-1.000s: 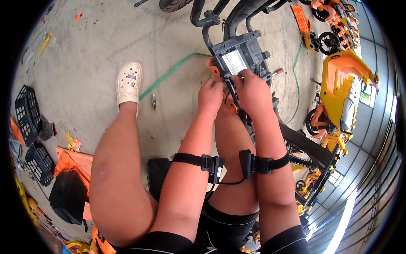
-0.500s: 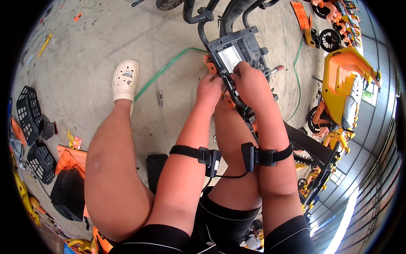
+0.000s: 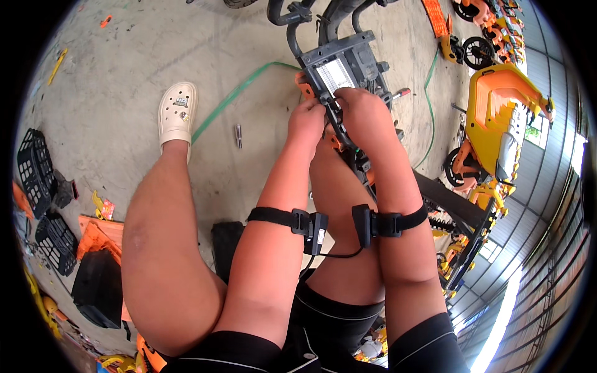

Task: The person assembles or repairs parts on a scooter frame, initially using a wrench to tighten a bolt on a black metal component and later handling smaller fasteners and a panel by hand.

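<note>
Before me stands a small vehicle frame of black tubes [image 3: 295,43], with a black box-like housing [image 3: 360,59] mounted on it. A white label [image 3: 336,76] covers part of the housing. At its near edge my left hand [image 3: 306,122] is closed, fingertips pressed together on something small that I cannot make out. My right hand [image 3: 365,115] is closed close beside it, thumb and fingers pinched at the same dark parts, which they mostly hide. An orange bracket [image 3: 304,86] shows just beyond my left hand. Straps with small black devices go round both forearms.
A red-handled tool [image 3: 402,93] sticks out right of the housing. On the concrete floor lie a metal cylinder [image 3: 238,136] and a green strip [image 3: 241,92]. Black crates [image 3: 36,171] and a black box [image 3: 98,289] stand left. Yellow vehicle bodywork [image 3: 482,118] and wheels line the right.
The whole view has shifted slightly, so the floor things and the vehicle sit a little higher and further left. Both hands stay closed at the same spot by the housing.
</note>
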Demonstrator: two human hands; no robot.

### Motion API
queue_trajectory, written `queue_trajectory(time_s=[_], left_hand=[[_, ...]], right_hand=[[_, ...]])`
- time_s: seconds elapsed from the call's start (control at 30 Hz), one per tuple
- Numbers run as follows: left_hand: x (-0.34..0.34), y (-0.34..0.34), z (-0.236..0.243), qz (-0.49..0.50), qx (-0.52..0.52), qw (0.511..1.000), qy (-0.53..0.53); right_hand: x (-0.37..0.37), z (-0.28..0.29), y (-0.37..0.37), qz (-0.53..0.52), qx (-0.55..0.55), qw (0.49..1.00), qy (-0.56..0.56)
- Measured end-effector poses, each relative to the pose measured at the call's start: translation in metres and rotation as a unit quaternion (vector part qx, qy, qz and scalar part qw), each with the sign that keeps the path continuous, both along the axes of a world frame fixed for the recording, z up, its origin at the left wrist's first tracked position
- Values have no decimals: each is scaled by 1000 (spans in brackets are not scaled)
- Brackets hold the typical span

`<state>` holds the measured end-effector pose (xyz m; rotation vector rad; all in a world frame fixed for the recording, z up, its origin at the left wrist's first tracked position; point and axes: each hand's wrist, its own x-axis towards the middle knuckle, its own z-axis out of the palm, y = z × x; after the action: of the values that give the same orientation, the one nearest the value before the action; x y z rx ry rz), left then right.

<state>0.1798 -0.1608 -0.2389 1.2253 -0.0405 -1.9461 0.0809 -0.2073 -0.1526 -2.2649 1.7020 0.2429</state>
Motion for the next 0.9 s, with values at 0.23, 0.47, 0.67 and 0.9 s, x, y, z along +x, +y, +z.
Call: queue_trajectory(time_s=[0.23,0.47,0.67,0.9], left_hand=[[-4,-4,-12,12,24,999,-25],[4,-9,-25,-42,20,998,-30],[11,-1,-38,-15,28,999,33],[0,2,-34,20,41,997,62]], right_hand=[[7,4,-4,-48,36,998,8],[-10,1,-4,18,-30,999,-37],[-9,3,-3,48,-56,997,19],[0,-4,4,76,-99,989,74]])
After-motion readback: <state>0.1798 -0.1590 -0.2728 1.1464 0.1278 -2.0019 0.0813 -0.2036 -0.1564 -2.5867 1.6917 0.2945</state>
